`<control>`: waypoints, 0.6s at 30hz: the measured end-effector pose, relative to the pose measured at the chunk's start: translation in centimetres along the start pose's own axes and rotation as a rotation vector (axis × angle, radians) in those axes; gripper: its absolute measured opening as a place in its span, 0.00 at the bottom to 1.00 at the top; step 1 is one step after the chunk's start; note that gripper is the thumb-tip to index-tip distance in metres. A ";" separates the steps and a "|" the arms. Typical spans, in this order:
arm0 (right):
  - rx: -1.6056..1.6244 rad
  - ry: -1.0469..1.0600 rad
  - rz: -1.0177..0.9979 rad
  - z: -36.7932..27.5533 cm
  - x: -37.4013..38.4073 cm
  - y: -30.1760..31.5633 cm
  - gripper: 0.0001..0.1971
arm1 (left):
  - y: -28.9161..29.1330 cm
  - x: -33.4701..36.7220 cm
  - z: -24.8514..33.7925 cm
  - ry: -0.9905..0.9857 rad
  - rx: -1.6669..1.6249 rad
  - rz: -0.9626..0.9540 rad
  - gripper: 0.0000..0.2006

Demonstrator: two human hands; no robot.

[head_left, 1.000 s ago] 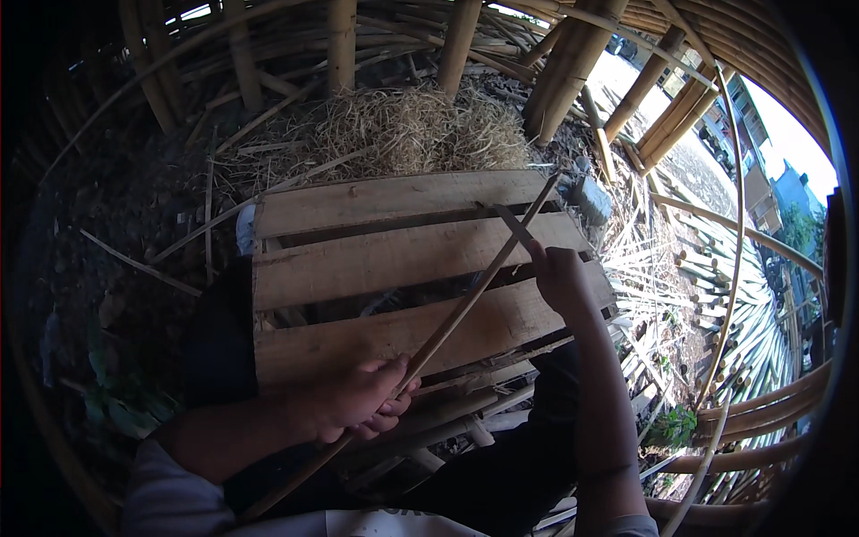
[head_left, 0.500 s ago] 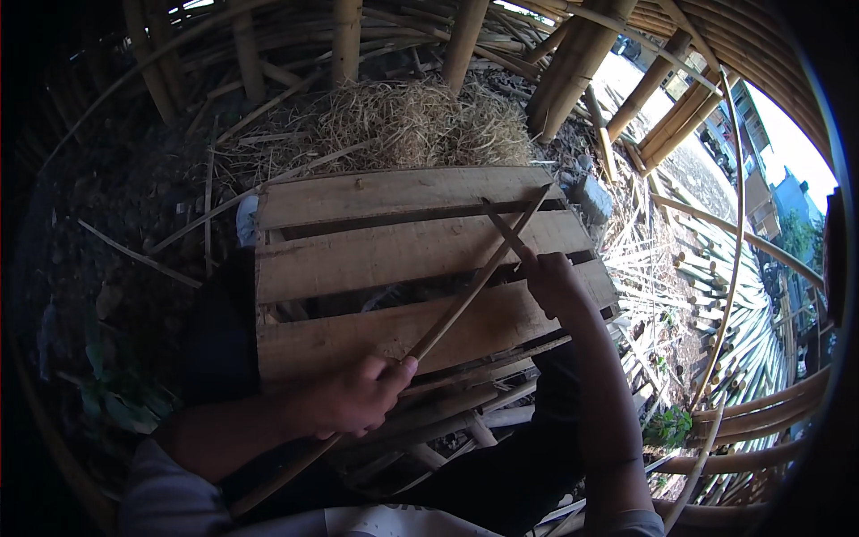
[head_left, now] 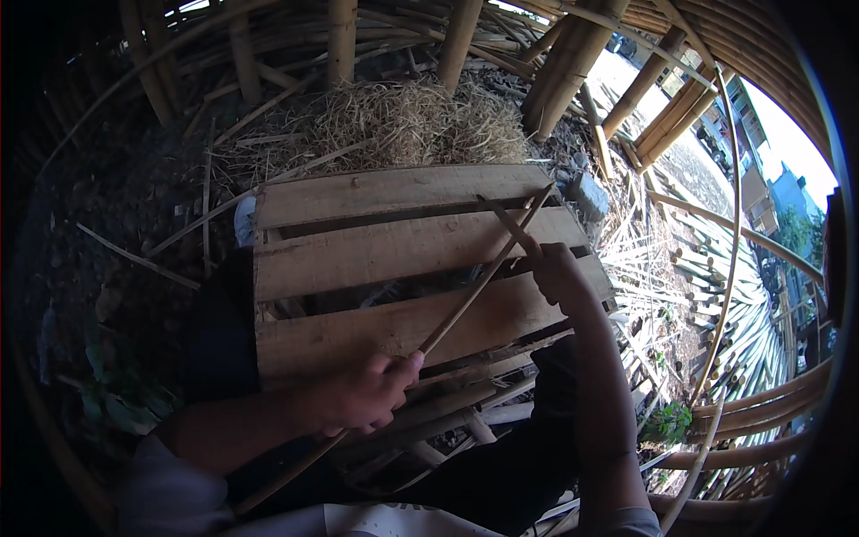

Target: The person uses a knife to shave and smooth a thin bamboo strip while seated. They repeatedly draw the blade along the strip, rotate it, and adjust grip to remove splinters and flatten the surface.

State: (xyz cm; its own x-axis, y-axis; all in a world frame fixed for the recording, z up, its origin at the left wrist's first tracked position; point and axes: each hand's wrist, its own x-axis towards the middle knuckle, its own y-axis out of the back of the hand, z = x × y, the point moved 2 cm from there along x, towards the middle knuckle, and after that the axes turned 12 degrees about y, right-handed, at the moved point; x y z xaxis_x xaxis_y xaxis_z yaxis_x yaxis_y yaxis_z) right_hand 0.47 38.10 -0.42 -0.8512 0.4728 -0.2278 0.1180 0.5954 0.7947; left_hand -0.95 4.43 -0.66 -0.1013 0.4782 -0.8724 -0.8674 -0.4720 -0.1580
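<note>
A long, thin bamboo strip (head_left: 465,309) runs slantwise over a slatted wooden table (head_left: 358,264), its far end by the table's far right corner. My left hand (head_left: 374,394) is closed round it near the table's front edge, and its tail passes back under my forearm. In my right hand (head_left: 562,276), above the table's right side, is the handle of a knife (head_left: 512,224). The dark narrow blade points to the far left and crosses the strip near its far end. Whether the edge bites into the strip, I cannot tell.
A heap of dry shavings (head_left: 412,125) lies beyond the table, among upright bamboo posts (head_left: 342,45). At the right, many cut bamboo pieces (head_left: 734,313) are spread on the ground. A grey stone (head_left: 591,197) sits by the table's far right corner.
Both hands have shifted slightly to the right relative to the table, the right one also a little upward in the picture. The blade still crosses the strip, and both grips are unchanged.
</note>
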 end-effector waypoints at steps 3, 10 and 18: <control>-0.105 0.327 -0.024 -1.7 -2.6 -2.7 0.31 | 0.0 0.6 0.0 -0.009 0.004 -0.001 0.28; -0.523 0.567 0.144 -1.4 -1.8 -2.5 0.18 | 0.2 0.7 0.3 0.001 -0.013 -0.047 0.29; -0.066 0.404 0.157 -2.3 -2.6 -2.6 0.27 | 0.3 0.7 0.0 0.010 -0.136 -0.214 0.23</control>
State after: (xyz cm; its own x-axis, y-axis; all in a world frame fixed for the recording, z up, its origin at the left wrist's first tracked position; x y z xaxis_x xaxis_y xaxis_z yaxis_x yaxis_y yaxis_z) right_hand 1.20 33.80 -0.57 -0.9588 0.2543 0.1264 0.2399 0.4877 0.8394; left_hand -1.24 4.62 -1.34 0.0827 0.5707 -0.8170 -0.7948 -0.4568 -0.3996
